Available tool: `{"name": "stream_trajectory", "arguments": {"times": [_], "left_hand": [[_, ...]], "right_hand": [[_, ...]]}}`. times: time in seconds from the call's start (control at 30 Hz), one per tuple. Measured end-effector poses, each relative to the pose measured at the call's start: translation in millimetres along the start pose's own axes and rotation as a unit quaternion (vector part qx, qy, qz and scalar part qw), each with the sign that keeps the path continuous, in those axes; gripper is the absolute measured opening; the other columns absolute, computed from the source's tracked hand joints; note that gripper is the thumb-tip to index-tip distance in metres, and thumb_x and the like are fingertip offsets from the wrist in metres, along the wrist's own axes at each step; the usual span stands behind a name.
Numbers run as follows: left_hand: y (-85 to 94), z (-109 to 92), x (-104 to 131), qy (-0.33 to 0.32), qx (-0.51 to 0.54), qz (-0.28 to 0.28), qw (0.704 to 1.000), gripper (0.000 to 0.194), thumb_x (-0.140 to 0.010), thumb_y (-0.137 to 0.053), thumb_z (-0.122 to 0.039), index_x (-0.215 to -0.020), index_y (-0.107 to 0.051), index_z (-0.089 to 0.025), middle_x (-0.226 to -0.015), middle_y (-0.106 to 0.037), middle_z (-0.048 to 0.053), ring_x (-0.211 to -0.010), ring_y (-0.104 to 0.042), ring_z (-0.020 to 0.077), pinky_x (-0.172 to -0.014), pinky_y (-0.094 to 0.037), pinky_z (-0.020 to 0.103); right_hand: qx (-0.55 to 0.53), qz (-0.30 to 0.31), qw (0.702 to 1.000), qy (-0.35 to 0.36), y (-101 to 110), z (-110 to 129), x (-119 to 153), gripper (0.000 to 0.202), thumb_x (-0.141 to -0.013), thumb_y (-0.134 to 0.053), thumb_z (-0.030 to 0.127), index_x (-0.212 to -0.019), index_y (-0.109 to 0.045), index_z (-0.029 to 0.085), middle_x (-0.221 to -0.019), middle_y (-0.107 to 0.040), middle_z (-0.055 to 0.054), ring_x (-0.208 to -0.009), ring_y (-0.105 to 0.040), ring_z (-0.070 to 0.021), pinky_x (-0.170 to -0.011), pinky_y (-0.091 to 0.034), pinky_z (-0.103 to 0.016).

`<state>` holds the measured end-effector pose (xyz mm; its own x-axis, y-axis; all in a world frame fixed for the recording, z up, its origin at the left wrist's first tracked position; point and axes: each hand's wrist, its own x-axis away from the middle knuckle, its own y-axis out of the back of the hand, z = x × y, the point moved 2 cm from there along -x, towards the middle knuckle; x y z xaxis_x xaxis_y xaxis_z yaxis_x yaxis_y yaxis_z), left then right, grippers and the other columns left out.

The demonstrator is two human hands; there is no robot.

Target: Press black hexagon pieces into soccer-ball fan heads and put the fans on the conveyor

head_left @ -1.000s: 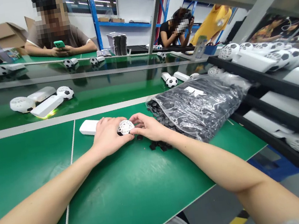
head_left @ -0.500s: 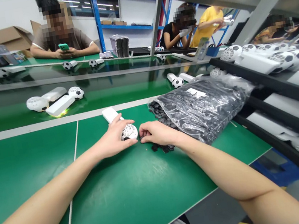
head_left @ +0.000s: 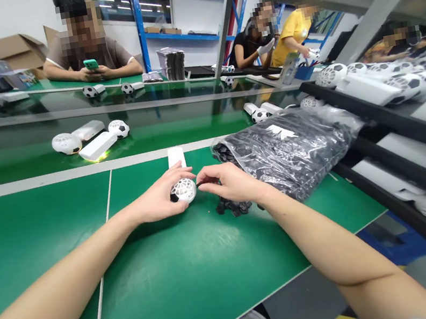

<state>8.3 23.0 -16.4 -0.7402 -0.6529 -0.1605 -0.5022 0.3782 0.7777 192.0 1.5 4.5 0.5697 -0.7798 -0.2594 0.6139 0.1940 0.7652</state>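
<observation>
My left hand [head_left: 164, 194] grips the round head of a white device with a soccer-ball fan head [head_left: 184, 190]. The head has a white lattice with a dark patch on its left side, and the flat white handle [head_left: 175, 157] points away from me. Close by on the right, my right hand [head_left: 225, 181] pinches a small black piece [head_left: 200, 184] between thumb and forefinger, right beside the ball. Loose black pieces [head_left: 234, 207] lie beneath and behind that hand, at the mouth of a clear plastic bag [head_left: 289, 152] full of them.
Beyond the white strip, a green belt [head_left: 25, 158] carries more soccer-ball devices [head_left: 98, 145]. On the right, black trays [head_left: 396, 129] hold several white devices. A person with a phone [head_left: 91, 64] sits across; other people are at the back right.
The device has turned in my left hand, so its handle now points straighter away. My right hand has lifted the black piece closer to the ball. Devices on the belt shifted right.
</observation>
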Motion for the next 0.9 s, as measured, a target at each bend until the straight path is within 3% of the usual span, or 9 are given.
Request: {"name": "stream_trajectory", "arguments": {"times": [0.13, 0.4, 0.6, 0.73, 0.9], "left_hand": [[-1.7, 0, -1, 0.012, 0.005, -0.013, 1.000, 0.050, -0.069, -0.056, -0.024, -0.117, -0.044, -0.022, -0.135, -0.038, 0.005, -0.134, -0.013, 0.0243, -0.107, -0.019, 0.043], [-1.7, -7, -2, 0.026, 0.006, -0.017, 0.999, 0.042, -0.072, -0.056, -0.034, -0.112, -0.048, -0.024, -0.129, -0.045, 0.005, -0.133, -0.017, 0.0259, -0.105, -0.022, 0.043], [-3.4, -9, -1, 0.046, 0.012, -0.030, 0.998, 0.040, -0.072, -0.053, -0.030, -0.111, -0.048, -0.024, -0.129, -0.044, 0.006, -0.133, -0.017, 0.0258, -0.105, -0.022, 0.045], [-5.0, -9, -3, 0.044, 0.014, -0.035, 0.998, 0.037, -0.072, -0.052, -0.029, -0.108, -0.049, -0.023, -0.126, -0.048, 0.006, -0.133, -0.017, 0.0255, -0.105, -0.021, 0.044], [-3.4, -12, -5, 0.043, 0.009, -0.039, 0.998, 0.033, -0.071, -0.051, -0.028, -0.103, -0.051, -0.022, -0.123, -0.050, 0.006, -0.131, -0.022, 0.0265, -0.103, -0.025, 0.044]], "right_hand": [[-0.056, -0.005, 0.998, 0.010, -5, -1, -1, 0.009, -0.078, -0.057, 0.020, -0.083, -0.064, 0.018, -0.082, -0.064, -0.001, -0.077, -0.058, -0.0116, -0.074, -0.043, -0.025], [-0.132, -0.028, 0.990, -0.049, -18, -5, -4, 0.007, -0.075, -0.059, 0.023, -0.074, -0.063, 0.017, -0.077, -0.065, 0.001, -0.076, -0.058, -0.0116, -0.075, -0.043, -0.026], [-0.186, -0.057, 0.977, -0.086, -26, -9, -5, 0.009, -0.071, -0.063, 0.023, -0.068, -0.057, 0.016, -0.070, -0.059, 0.002, -0.067, -0.054, -0.0097, -0.067, -0.043, -0.024], [-0.212, -0.046, 0.970, -0.108, -27, -12, -7, 0.015, -0.069, -0.065, 0.026, -0.068, -0.054, 0.016, -0.066, -0.056, 0.003, -0.061, -0.049, -0.0084, -0.060, -0.041, -0.022], [-0.185, -0.056, 0.972, -0.132, -30, -12, -8, 0.021, -0.067, -0.065, 0.032, -0.066, -0.052, 0.016, -0.061, -0.051, 0.005, -0.055, -0.044, -0.0069, -0.054, -0.037, -0.020]]}}
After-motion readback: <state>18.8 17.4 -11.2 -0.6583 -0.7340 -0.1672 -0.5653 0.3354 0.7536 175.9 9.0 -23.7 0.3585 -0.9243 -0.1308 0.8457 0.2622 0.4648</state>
